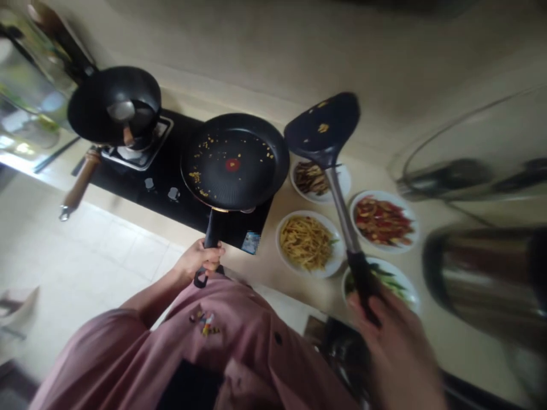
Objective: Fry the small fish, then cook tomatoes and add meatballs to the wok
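My left hand (200, 261) is wrapped round the handle of a black frying pan (239, 165) over the right side of the stove. Small yellow food bits are scattered over the pan's inside, around a red dot in its middle. In my right hand (391, 324), a spatula (327, 128) with a black blade and metal shaft is raised beside the pan. A few yellow bits cling to its blade. Below it are plates of yellow shredded food (308, 244), red-and-brown strips (382, 221) and brown slices (311, 177). My right hand partly hides a plate of green food (388, 282).
A black wok (113, 108) with a wooden handle and a ladle (122, 111) inside stands on the left burner of the black stovetop (158, 182). At the right is a large shiny appliance (482, 279), blurred. The wall (239, 51) rises behind the stove.
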A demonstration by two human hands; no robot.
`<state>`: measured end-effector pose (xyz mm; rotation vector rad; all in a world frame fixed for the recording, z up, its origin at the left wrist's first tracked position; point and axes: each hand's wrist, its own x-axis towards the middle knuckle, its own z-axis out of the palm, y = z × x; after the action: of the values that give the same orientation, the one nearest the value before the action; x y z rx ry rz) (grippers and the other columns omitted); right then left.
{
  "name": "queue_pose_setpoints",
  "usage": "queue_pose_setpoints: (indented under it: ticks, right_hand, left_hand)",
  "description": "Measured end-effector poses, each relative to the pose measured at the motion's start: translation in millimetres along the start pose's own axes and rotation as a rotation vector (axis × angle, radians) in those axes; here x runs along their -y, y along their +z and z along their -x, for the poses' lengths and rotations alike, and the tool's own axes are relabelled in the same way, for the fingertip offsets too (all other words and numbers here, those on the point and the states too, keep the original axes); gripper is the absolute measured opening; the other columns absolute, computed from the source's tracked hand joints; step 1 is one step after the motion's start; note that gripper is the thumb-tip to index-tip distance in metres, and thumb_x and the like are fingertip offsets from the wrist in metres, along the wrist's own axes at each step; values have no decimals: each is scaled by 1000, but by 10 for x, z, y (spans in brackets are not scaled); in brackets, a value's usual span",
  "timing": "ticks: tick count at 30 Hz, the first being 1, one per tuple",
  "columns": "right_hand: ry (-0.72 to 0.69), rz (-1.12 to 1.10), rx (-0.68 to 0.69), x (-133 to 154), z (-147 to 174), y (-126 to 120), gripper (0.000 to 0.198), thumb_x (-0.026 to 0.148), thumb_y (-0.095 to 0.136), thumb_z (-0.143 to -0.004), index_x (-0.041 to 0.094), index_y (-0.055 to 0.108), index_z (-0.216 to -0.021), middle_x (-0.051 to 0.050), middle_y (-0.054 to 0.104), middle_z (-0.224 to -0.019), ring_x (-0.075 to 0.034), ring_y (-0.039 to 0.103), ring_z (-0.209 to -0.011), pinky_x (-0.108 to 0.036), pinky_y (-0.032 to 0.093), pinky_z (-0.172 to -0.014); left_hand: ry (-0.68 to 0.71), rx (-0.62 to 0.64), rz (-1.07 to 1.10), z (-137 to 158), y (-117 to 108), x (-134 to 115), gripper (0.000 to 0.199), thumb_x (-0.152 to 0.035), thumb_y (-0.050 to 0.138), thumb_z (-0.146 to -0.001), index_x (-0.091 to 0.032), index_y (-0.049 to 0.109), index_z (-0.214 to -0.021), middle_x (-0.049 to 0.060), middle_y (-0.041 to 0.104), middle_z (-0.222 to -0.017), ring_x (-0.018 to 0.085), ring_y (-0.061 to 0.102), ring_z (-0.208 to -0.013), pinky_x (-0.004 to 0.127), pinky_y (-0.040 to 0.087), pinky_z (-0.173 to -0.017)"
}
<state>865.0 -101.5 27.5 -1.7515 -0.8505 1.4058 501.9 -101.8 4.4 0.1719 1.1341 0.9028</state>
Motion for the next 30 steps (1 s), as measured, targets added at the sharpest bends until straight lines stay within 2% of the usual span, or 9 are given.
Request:
queue_pose_setpoints:
  ticks: [3,5,9,12,18,22,26,28,30]
  right_hand:
    - [78,-67,-114,111,120,35,57,44,88,-56,28,70,-107,-5,72,-85,-18,69,-70,-20,52,-48]
    - [93,-62,-56,200,175,95,60,42,90,-50,25,73,-106,-2,66,-68,-13,60,-55,-18,42,-40]
    - [-53,20,351,226,233,214,63,50,82,-63,19,72,-117,3,54,-53,-4,31,-39,-15,18,-36]
    - [-131,92,659,62,260,267,60,52,75,-75,16,70,-123,4,52,-55,-2,25,-40,-16,15,-37]
    - [-66,221,854,-398,267,488,67,53,81,-68,13,71,-121,3,54,-53,-4,32,-38,-17,22,-36]
    - [43,418,850,-552,517,1076,73,50,89,-58,14,73,-120,-3,67,-69,-10,55,-50,-19,42,-42]
    - [55,544,1027,-730,1058,1933,71,53,90,-58,18,74,-118,-11,72,-114,-20,71,-92,-25,59,-72]
    - [56,584,1176,-890,1361,2453,71,58,87,-61,18,73,-118,-11,72,-116,-20,70,-98,-25,58,-75]
    - [92,619,1302,-1095,1680,3032,73,62,85,-63,18,72,-120,-9,73,-101,-18,69,-87,-22,55,-65]
  left_hand:
    - [42,-7,-57,200,-117,95,47,-30,88,-59,-20,48,-81,-13,34,-46,2,26,-36,15,25,-34]
    - [75,-23,-100,401,-211,224,46,-31,86,-60,-20,48,-82,-12,35,-45,2,26,-36,16,26,-33]
    - [97,-77,-103,990,-399,653,42,-33,83,-65,-21,46,-83,-13,34,-45,2,23,-35,15,26,-32]
    - [55,-153,-16,1592,-458,1122,44,-34,82,-64,-21,45,-83,-13,34,-47,1,20,-37,15,26,-31]
    - [12,-381,281,2618,-497,2137,43,-28,81,-62,-21,43,-81,-12,37,-50,1,20,-40,12,21,-32]
    - [90,-459,526,2978,-790,2738,43,-27,80,-59,-22,41,-76,-13,34,-48,1,15,-39,13,21,-32]
    - [228,-516,696,3205,-1187,3272,40,-25,78,-59,-22,42,-76,-13,33,-48,2,16,-39,15,19,-34]
    - [298,-539,749,3291,-1424,3498,38,-27,78,-62,-22,44,-77,-12,32,-49,3,19,-38,16,17,-36]
    - [376,-587,769,3373,-1713,3692,37,-31,79,-64,-22,45,-77,-12,32,-49,3,21,-38,17,16,-37]
